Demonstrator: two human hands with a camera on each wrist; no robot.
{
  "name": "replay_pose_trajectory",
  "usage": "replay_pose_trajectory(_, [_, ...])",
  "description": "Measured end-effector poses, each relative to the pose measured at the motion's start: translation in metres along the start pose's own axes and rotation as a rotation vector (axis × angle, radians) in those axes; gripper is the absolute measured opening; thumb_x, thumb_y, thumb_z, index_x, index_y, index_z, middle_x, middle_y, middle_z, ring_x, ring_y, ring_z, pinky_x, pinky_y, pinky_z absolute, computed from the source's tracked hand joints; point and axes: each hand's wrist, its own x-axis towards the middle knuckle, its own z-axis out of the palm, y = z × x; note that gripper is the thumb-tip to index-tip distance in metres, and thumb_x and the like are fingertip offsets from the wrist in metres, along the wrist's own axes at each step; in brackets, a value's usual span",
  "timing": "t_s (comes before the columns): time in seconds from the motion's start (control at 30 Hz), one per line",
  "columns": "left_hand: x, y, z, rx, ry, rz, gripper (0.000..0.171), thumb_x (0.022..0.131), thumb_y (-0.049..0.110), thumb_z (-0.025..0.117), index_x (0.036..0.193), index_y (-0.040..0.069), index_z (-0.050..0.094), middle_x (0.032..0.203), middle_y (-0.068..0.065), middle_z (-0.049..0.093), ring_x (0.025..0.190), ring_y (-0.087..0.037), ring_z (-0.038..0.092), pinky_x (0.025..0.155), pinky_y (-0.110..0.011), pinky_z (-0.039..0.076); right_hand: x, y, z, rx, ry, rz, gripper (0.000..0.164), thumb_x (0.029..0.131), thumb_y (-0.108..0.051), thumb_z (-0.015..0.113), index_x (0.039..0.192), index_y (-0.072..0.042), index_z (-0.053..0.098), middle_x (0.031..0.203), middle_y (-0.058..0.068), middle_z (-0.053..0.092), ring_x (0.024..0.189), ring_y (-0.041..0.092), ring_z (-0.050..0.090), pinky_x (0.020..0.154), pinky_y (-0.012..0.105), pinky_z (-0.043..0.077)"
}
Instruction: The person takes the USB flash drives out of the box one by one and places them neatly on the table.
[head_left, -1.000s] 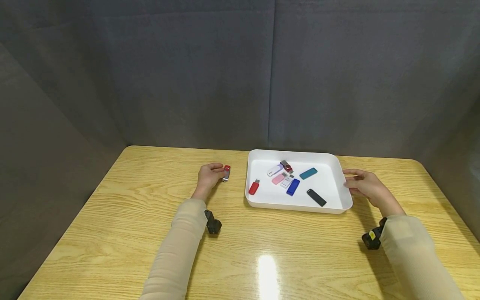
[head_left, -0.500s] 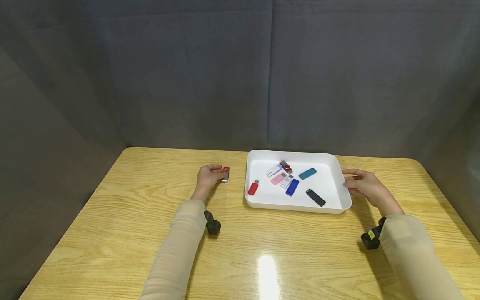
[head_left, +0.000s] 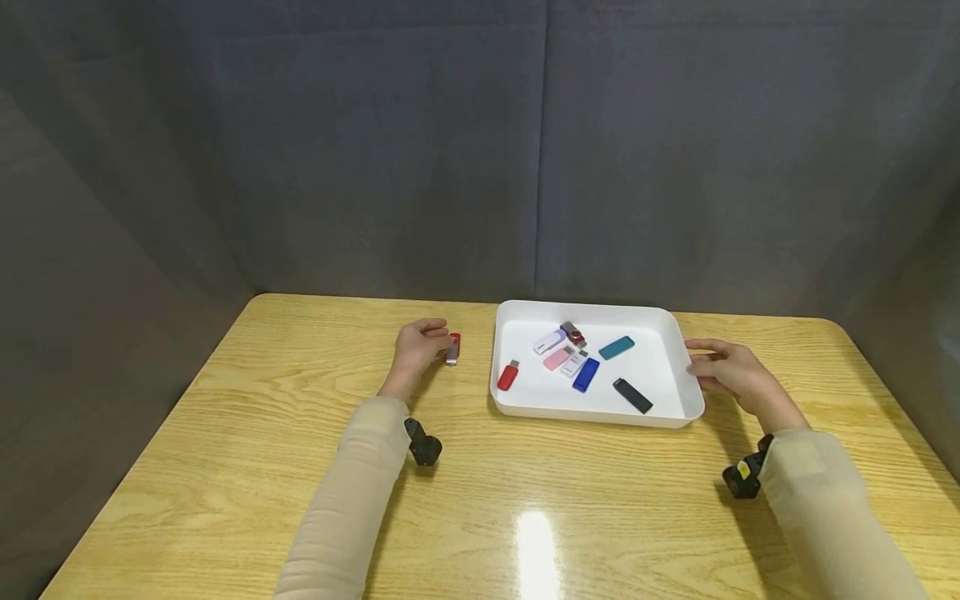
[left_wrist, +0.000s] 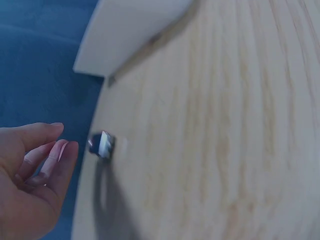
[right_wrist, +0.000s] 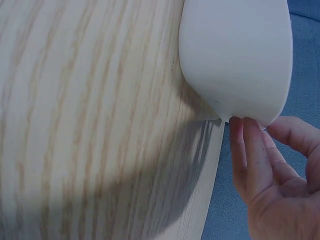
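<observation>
A red and silver swivel USB stick [head_left: 453, 349] lies on the table to the left of a white tray [head_left: 592, 412]. Beside the stick my left hand [head_left: 420, 345] hovers with its fingers loosely bent. In the left wrist view a gap shows between the thumb and the fingers, and the USB stick [left_wrist: 102, 144] sits apart from the fingertips. My right hand [head_left: 731, 371] is at the tray's right wall. Seen from the right wrist, that hand [right_wrist: 280, 175] holds the tray [right_wrist: 237, 55] at its rim between thumb and fingers.
Inside the tray lie several USB sticks: a red one [head_left: 507, 376], a pink one [head_left: 557, 358], a blue one [head_left: 586, 375], a teal one [head_left: 617, 347], a black one [head_left: 633, 395] and others. A dark curtain [head_left: 405, 167] hangs behind the wooden table [head_left: 225, 467].
My left hand has let go of the red and silver USB stick and drawn slightly away from it; the stick stays on the table. My right hand keeps its place at the tray.
</observation>
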Motion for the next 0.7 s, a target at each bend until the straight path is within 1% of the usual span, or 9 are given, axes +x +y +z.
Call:
replay_pose_trajectory(0.07, [0.000, 0.005, 0.002, 0.006, -0.019, 0.017, 0.042, 0.091, -0.001, 0.058, 0.131, -0.007, 0.052, 0.130, -0.025, 0.056, 0.116, -0.035, 0.059, 0.092, -0.033, 0.054, 0.000, 0.000, 0.000, 0.000, -0.001, 0.002, 0.060, 0.095, -0.009, 0.055, 0.146, 0.007, 0.027, 0.133, 0.028, 0.044, 0.081, -0.006, 0.055, 0.076, 0.017, 0.056])
replay_pose_trajectory(0.27, [-0.005, 0.022, 0.015, 0.097, -0.037, 0.104, 0.041, 0.089, 0.001, 0.062, 0.128, -0.005, 0.056, 0.123, -0.024, 0.061, 0.112, -0.033, 0.062, 0.084, -0.024, 0.055, 0.000, -0.001, -0.001, 0.007, -0.003, 0.012, 0.061, 0.095, -0.008, 0.054, 0.147, 0.007, 0.026, 0.134, 0.029, 0.042, 0.082, -0.005, 0.055, 0.077, 0.017, 0.056])
replay_pose_trajectory(0.4, [-0.011, 0.029, 0.024, 0.119, -0.057, 0.129, 0.038, 0.088, 0.001, 0.062, 0.126, -0.003, 0.058, 0.122, -0.023, 0.062, 0.111, -0.033, 0.062, 0.087, -0.029, 0.056, 0.000, -0.001, -0.001, 0.008, -0.013, 0.004, 0.061, 0.095, -0.008, 0.054, 0.147, 0.007, 0.025, 0.134, 0.028, 0.042, 0.082, -0.006, 0.055, 0.078, 0.017, 0.055])
replay_pose_trajectory(0.5, [-0.013, 0.032, 0.029, 0.139, -0.068, 0.145, 0.037, 0.088, 0.001, 0.062, 0.125, -0.003, 0.060, 0.121, -0.023, 0.063, 0.110, -0.031, 0.063, 0.089, -0.032, 0.056, 0.000, -0.001, -0.001, 0.007, -0.014, -0.001, 0.061, 0.095, -0.007, 0.053, 0.147, 0.007, 0.024, 0.135, 0.029, 0.041, 0.081, -0.006, 0.054, 0.077, 0.016, 0.055])
replay_pose_trajectory(0.7, [-0.017, 0.034, 0.038, 0.151, -0.113, 0.154, 0.036, 0.087, 0.001, 0.062, 0.123, -0.003, 0.061, 0.119, -0.021, 0.065, 0.108, -0.029, 0.063, 0.087, -0.030, 0.056, 0.000, -0.001, 0.000, 0.009, -0.003, 0.017, 0.062, 0.095, -0.008, 0.054, 0.148, 0.006, 0.024, 0.144, 0.032, 0.033, 0.081, -0.006, 0.054, 0.078, 0.017, 0.056])
